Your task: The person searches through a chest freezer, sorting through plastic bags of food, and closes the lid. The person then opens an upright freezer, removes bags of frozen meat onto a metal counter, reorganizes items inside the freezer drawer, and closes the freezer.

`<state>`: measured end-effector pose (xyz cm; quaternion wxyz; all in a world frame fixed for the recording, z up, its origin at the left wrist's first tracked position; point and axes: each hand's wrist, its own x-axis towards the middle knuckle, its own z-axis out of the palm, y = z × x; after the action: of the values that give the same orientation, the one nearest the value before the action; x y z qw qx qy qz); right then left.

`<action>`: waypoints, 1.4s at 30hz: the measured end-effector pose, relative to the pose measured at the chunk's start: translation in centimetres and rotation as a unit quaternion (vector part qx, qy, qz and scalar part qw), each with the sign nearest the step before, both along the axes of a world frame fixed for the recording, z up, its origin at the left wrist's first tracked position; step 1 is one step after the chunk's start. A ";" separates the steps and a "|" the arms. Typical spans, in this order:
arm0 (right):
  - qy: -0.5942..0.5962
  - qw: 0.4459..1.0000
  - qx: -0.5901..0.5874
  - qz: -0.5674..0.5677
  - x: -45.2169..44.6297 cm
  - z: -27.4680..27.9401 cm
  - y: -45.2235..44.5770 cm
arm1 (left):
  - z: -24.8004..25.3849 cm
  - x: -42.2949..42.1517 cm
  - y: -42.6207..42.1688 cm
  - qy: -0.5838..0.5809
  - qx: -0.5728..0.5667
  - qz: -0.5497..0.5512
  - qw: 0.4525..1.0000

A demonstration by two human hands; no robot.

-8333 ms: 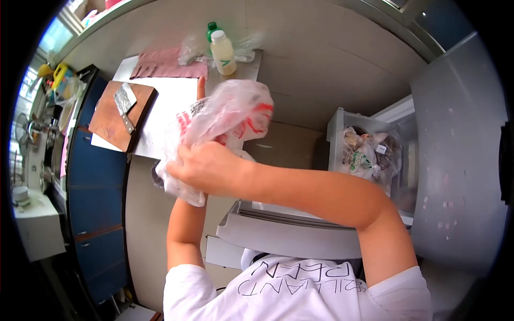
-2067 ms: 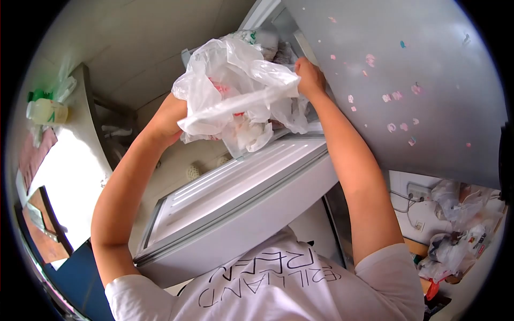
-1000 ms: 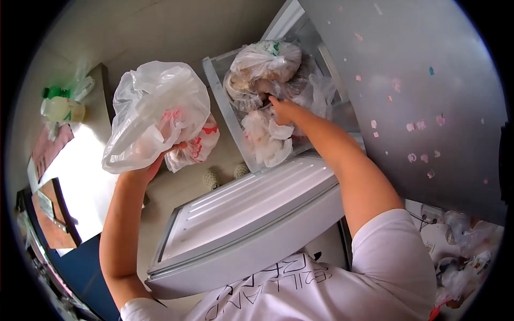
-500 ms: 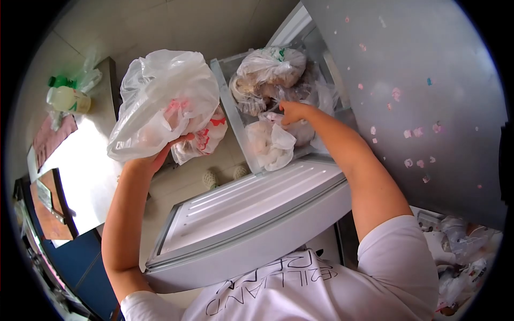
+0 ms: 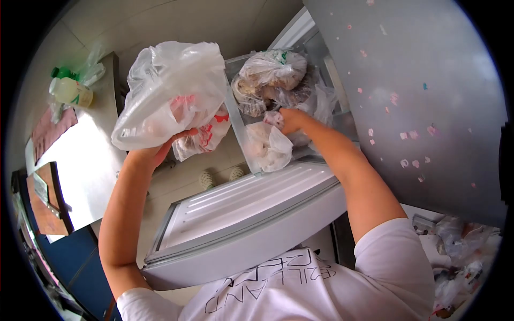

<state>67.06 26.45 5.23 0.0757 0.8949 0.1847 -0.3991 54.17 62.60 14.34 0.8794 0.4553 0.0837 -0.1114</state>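
Note:
My left hand (image 5: pixel 163 150) is closed on a white plastic bag (image 5: pixel 171 96) with red print, held beside the drawer; part of the bag hangs to the right of the fingers. Inside the clear freezer drawer (image 5: pixel 235 128), my right hand (image 5: pixel 293 121) is closed on a small pinkish bag (image 5: pixel 274 119). Just below it lies a knotted white bag (image 5: pixel 266 147). Above it sits a clear bag with green print (image 5: pixel 274 68), next to brownish bagged food (image 5: pixel 249 101).
The open lower door (image 5: pixel 246 214) stands in front of my body, and a large grey door (image 5: pixel 412 96) is at the right. At left are a table (image 5: pixel 96 171), bottles (image 5: pixel 72 92), and a cleaver (image 5: pixel 43 190) on a cutting board (image 5: pixel 52 219). Plastic bags (image 5: pixel 460 267) lie lower right.
My right hand has gone from the upper part of the drawer down to the small pinkish bag and closed on it. My left hand has moved slightly up and right with the white bag.

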 end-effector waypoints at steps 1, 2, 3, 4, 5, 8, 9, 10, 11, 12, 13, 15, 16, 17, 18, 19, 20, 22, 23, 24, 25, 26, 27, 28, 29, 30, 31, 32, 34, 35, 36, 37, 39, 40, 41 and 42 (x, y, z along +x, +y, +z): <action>-0.013 0.999 0.026 -0.025 0.0 0.9 -0.2 | 0.5 0.2 -0.1 -0.001 -0.002 -0.002 1.000; -0.014 0.999 0.024 -0.027 0.1 1.8 -0.3 | 1.0 0.4 -0.2 0.015 0.016 -0.004 1.000; 0.001 0.994 0.054 -0.097 0.6 2.5 -0.6 | 1.8 0.6 -0.5 0.031 0.033 -0.006 0.999; 0.015 0.982 0.084 -0.166 1.1 3.1 -0.8 | 2.1 0.7 -0.8 0.035 0.039 0.002 0.999; 0.013 0.982 0.083 -0.168 1.3 3.4 -1.0 | 2.3 0.8 -1.0 0.033 0.036 0.000 0.999; -0.025 0.948 0.238 -0.212 0.9 6.4 -0.3 | 3.2 1.3 -1.6 0.063 0.021 0.006 0.998; -0.026 0.948 0.237 -0.211 0.5 7.3 -0.2 | 3.6 1.3 -1.7 0.061 0.020 0.006 0.998; -0.042 0.920 0.308 -0.239 0.2 8.3 0.0 | 4.0 1.4 -1.8 0.059 0.025 -0.003 0.998; -0.055 0.886 0.376 -0.265 -0.1 9.2 0.3 | 4.2 1.4 -1.7 0.057 0.029 -0.012 0.998; -0.057 0.887 0.376 -0.262 -0.8 10.5 0.8 | 4.4 1.3 -1.8 0.055 0.028 -0.010 0.998; -0.089 0.865 0.410 -0.273 -1.7 12.2 1.4 | 4.7 1.3 -1.9 0.054 0.027 0.002 0.998; -0.123 0.843 0.444 -0.279 -3.6 15.1 2.3 | 4.9 1.2 -1.8 0.049 0.024 0.016 0.998; -0.100 0.816 0.490 -0.290 -4.4 16.3 2.6 | 4.9 1.2 -1.8 0.061 0.021 0.031 0.997; -0.075 0.786 0.534 -0.301 -5.2 17.4 2.9 | 4.8 1.2 -1.8 0.075 0.018 0.045 0.996; -0.077 0.787 0.534 -0.299 -6.0 18.3 3.2 | 4.7 1.1 -1.9 0.073 0.016 0.046 0.996; -0.053 0.749 0.584 -0.308 -6.7 19.1 3.5 | 4.6 1.1 -2.1 0.090 0.020 0.054 0.994; -0.028 0.707 0.632 -0.316 -7.2 19.6 3.8 | 4.4 1.0 -2.2 0.108 0.024 0.061 0.992; 0.000 0.671 0.667 -0.325 -7.9 19.8 4.0 | 3.9 0.7 -2.4 0.113 0.005 0.062 0.992; 0.029 0.632 0.699 -0.334 -8.1 19.9 4.2 | 3.5 0.6 -2.6 0.118 -0.013 0.063 0.991; 0.028 0.632 0.699 -0.333 -8.3 20.0 4.4 | 3.0 0.6 -2.6 0.130 -0.028 0.058 0.989; 0.052 0.600 0.724 -0.336 -8.5 20.1 4.7 | 2.6 0.6 -2.7 0.128 -0.029 0.059 0.990; 0.076 0.567 0.746 -0.340 -8.6 20.1 4.9 | 2.2 0.5 -2.8 0.137 -0.036 0.051 0.989; 0.076 0.568 0.746 -0.339 -8.8 20.0 5.1 | 2.2 0.4 -2.9 0.146 -0.043 0.044 0.987; 0.082 0.549 0.758 -0.343 -8.9 19.8 5.1 | 2.3 0.3 -3.0 0.152 -0.048 0.041 0.986; 0.088 0.531 0.769 -0.346 -8.9 19.7 5.1 | 2.2 0.2 -3.0 0.151 -0.050 0.042 0.986; 0.089 0.532 0.768 -0.346 -9.0 19.6 5.1 | 2.1 0.2 -2.9 0.155 -0.053 0.039 0.986; 0.100 0.525 0.771 -0.346 -9.1 19.5 5.1 | 2.0 0.1 -2.9 0.158 -0.056 0.036 0.985; 0.112 0.516 0.775 -0.347 -9.1 19.4 5.0 | 2.0 0.0 -2.8 0.159 -0.057 0.038 0.985; 0.109 0.519 0.774 -0.345 -8.9 19.0 4.7 | 2.1 0.0 -2.6 0.147 -0.055 0.042 0.987; 0.104 0.522 0.775 -0.342 -8.8 18.7 4.4 | 2.1 -0.1 -2.5 0.147 -0.056 0.043 0.987; 0.105 0.523 0.774 -0.342 -8.8 18.4 4.2 | 2.1 -0.2 -2.4 0.151 -0.052 0.046 0.986; 0.101 0.533 0.775 -0.324 -8.7 18.1 3.9 | 2.1 -0.2 -2.3 0.155 -0.049 0.050 0.985; 0.098 0.547 0.774 -0.304 -8.6 17.2 3.0 | 2.2 -0.2 -2.1 0.161 -0.045 0.053 0.984; 0.188 0.461 0.804 -0.324 -8.6 16.6 2.5 | 2.2 -0.3 -2.1 0.167 -0.039 0.056 0.984; 0.274 0.369 0.820 -0.340 -8.5 16.3 2.0 | 2.2 -0.3 -2.1 0.166 -0.045 0.058 0.983; 0.347 0.321 0.849 -0.237 -8.6 16.5 2.4 | 2.2 -0.4 -2.1 0.170 -0.043 0.055 0.983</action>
<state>58.51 28.89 21.73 -0.8939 0.2570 0.2126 -0.2996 53.76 60.51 16.54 0.8761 0.3859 0.2518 -0.1421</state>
